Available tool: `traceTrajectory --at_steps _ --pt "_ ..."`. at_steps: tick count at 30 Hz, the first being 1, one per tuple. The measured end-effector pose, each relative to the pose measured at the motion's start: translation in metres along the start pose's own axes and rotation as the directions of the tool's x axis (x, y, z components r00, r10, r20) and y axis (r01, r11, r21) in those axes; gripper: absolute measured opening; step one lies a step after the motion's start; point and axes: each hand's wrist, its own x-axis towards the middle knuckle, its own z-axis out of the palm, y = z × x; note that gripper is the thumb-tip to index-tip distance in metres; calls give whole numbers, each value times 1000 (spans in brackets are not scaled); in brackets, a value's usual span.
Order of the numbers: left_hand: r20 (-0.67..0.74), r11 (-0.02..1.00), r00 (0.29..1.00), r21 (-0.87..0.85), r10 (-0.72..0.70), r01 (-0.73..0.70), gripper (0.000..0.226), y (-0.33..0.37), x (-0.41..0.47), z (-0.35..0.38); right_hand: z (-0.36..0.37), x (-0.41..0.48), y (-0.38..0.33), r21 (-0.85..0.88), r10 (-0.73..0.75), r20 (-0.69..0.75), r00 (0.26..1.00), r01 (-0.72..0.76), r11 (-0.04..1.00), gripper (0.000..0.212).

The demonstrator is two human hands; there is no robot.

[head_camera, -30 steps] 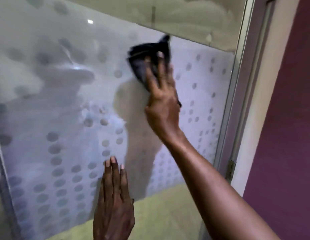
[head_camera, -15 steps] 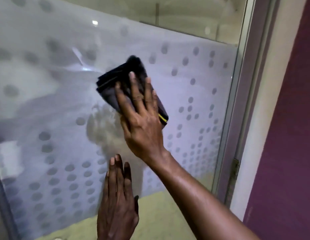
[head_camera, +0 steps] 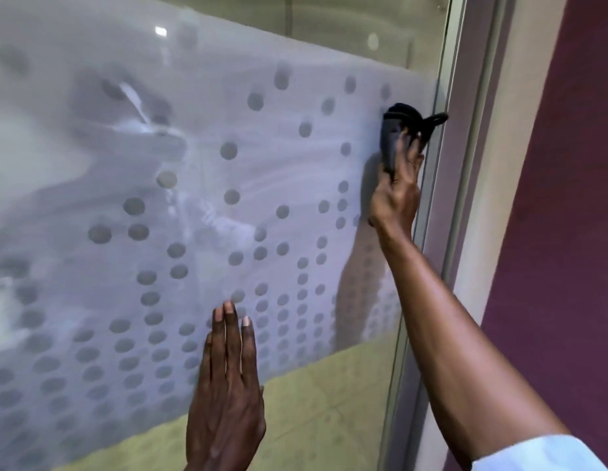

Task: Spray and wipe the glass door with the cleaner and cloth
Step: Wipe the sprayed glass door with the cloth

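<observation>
The glass door (head_camera: 200,171) fills the view, with a frosted band of grey dots across it. My right hand (head_camera: 396,195) presses a dark cloth (head_camera: 403,125) flat against the glass near the door's right edge, fingers spread over it. My left hand (head_camera: 228,385) lies flat on the lower glass, fingers together and pointing up, holding nothing. Faint wipe streaks run across the frosted band. No spray bottle is in view.
A metal door frame (head_camera: 466,185) runs down the right side of the glass, with a cream jamb and a maroon wall (head_camera: 567,205) beyond it. Below the frosted band the glass is clear and shows a yellowish floor (head_camera: 330,402).
My right hand swept the cloth left and down, then back across to the door's right edge. My left hand stayed flat on the lower glass.
</observation>
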Motion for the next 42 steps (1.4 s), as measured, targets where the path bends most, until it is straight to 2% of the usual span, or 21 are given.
traceTrajectory --at_steps 2,4,7,9,11,13,14,15,17,19,20,25,27,28,30,32,34,36,39,40,42 --pt "17 1000 1000 8 10 -10 119 -2 0 -3 4 5 -5 31 77 -29 997 -77 997 67" --pt "52 1000 999 5 -5 5 126 -2 0 -8 13 -2 -16 14 67 -37 997 -67 998 67" --pt "96 1000 995 9 -27 26 136 -1 -1 -12 27 -44 -31 -5 -164 30 986 164 986 74" --pt "101 999 995 32 -18 15 134 0 0 -11 36 -85 -32 -22 -390 123 913 395 918 80" --pt "109 998 994 64 -10 3 130 0 0 -11 39 -122 -22 -32 -558 249 792 582 812 77" --pt "102 996 995 94 -3 -6 122 0 0 -12 35 -137 -5 -35 -638 318 701 681 731 73" --pt "98 995 995 101 0 -10 116 1 0 -13 31 -135 3 -40 -645 323 692 691 721 72" --pt "90 995 996 102 6 -15 111 1 0 -13 27 -127 11 -54 -627 308 716 671 740 73" --pt "62 997 998 79 11 -16 105 2 0 -15 16 -102 23 -68 -492 230 839 518 852 80" --pt "59 999 998 36 3 -5 118 2 1 -18 3 -72 36 -53 -268 146 952 278 959 87" --pt "71 1000 997 9 5 -6 125 1 0 -19 -2 -61 43 -51 -177 107 978 183 982 85" --pt "91 1000 996 -21 23 -22 133 -12 -14 -31 2 -55 54 53 67 -51 996 -64 997 65" --pt "89 1000 996 23 1 -3 128 -23 -24 -34 13 -68 42 153 187 -74 980 -174 973 64" --pt "69 999 997 44 -24 21 122 -29 -30 -36 18 -79 33 184 199 -65 978 -185 965 64" --pt "41 994 996 76 -83 79 114 -41 -40 -37 28 -111 16 171 92 -14 996 -88 981 67" --pt "36 987 991 95 -131 127 110 -51 -48 -38 39 -150 6 97 -142 75 987 135 986 73" --pt "43 982 989 134 -142 136 110 -58 -52 -37 47 -187 3 56 -364 195 911 360 931 79" --pt "34 978 991 170 -127 120 113 -61 -52 -34 50 -215 8 35 -524 308 794 541 840 78" --pt "61 975 985 164 -158 147 134 -57 -48 -35 41 -224 25 -5 -640 412 649 704 710 81" --pt "78 976 982 151 -173 160 142 -57 -47 -35 38 -217 30 -23 -647 423 634 722 692 85" --pt "76 977 981 134 -179 168 145 -56 -47 -34 31 -193 38 -62 -624 386 679 694 718 86"
